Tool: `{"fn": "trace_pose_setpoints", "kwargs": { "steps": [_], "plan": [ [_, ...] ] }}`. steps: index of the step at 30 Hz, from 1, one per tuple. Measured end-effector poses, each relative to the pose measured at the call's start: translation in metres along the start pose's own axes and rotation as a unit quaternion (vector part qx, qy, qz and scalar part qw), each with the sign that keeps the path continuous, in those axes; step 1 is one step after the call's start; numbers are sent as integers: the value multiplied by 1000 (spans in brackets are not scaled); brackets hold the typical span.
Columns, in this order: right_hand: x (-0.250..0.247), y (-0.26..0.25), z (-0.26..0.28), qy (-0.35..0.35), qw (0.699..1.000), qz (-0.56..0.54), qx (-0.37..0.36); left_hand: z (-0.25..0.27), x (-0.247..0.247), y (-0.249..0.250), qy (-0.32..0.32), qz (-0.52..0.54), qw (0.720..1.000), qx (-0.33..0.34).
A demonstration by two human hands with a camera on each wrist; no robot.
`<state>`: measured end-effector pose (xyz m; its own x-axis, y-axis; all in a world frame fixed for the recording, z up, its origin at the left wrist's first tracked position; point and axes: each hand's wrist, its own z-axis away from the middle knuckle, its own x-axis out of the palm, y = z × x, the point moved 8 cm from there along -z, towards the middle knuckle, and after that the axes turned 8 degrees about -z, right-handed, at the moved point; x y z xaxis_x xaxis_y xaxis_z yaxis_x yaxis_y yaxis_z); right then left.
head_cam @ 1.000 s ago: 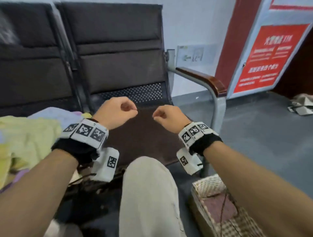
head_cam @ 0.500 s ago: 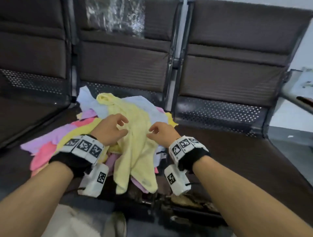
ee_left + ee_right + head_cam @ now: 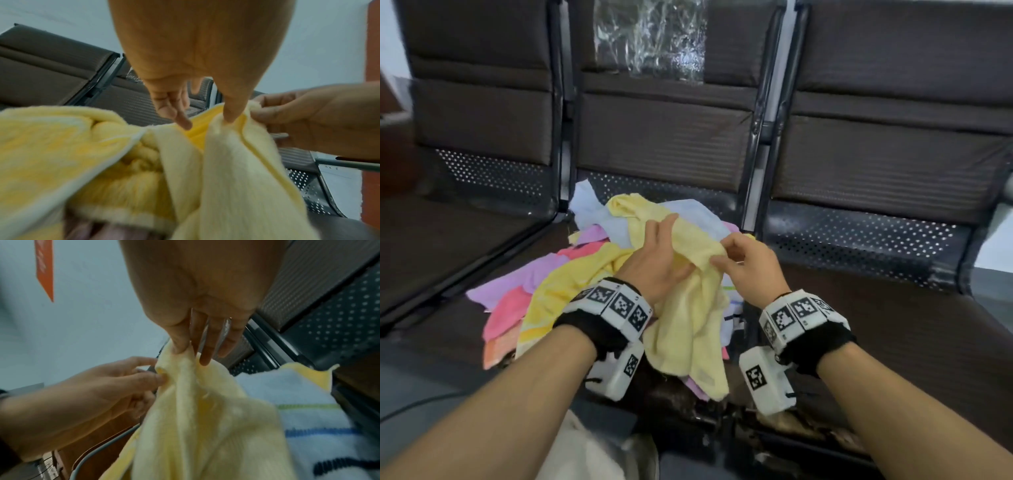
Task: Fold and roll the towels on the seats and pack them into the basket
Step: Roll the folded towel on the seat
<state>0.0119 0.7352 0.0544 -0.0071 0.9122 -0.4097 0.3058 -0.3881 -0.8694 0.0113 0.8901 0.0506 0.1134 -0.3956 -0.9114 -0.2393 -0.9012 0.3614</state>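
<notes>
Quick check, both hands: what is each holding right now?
Left hand: pinches the pale yellow towel.
Right hand: pinches the same towel's top edge.

Both forearms are bare. Each wrist wears a black band (image 3: 599,334) carrying white blocks (image 3: 619,303) printed with black-and-white square codes; pale trousers (image 3: 585,455) below.

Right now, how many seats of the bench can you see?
3. The left seat bears no towels, the middle seat holds the towel pile, and the right seat bears none. Any further seats are out of view.
</notes>
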Motion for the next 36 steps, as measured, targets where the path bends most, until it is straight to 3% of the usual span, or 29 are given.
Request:
{"fn": "trace_pose_setpoints", "kwargs": {
  "steps": [4,8,11,15,18,21,27,31,36],
  "plan": [
    [-34,-34,21,-17,999,-30,-29,11,-16,39,37,19,994,100],
    [-77,-52,47,17,998,-19,-54,21,-17,72,63,85,982,155],
    [-109,-53,72,52,996,-2,-71,20,-9,90,89,39,985,140],
    [-162,-50,104,153,981,-70,-93,18,7,105,81,28,989,116],
    [-197,-35,115,234,958,-143,-83,16,19,121,50,57,989,128],
    [-214,-18,106,269,951,-138,-60,16,19,143,47,124,978,162],
    [-218,30,84,244,963,-113,-21,6,-12,172,121,276,938,173],
    [-222,48,74,236,968,-86,-9,2,13,196,49,346,925,148],
    [-206,72,67,158,987,26,31,-11,67,207,-43,298,943,142]
  ]
}}
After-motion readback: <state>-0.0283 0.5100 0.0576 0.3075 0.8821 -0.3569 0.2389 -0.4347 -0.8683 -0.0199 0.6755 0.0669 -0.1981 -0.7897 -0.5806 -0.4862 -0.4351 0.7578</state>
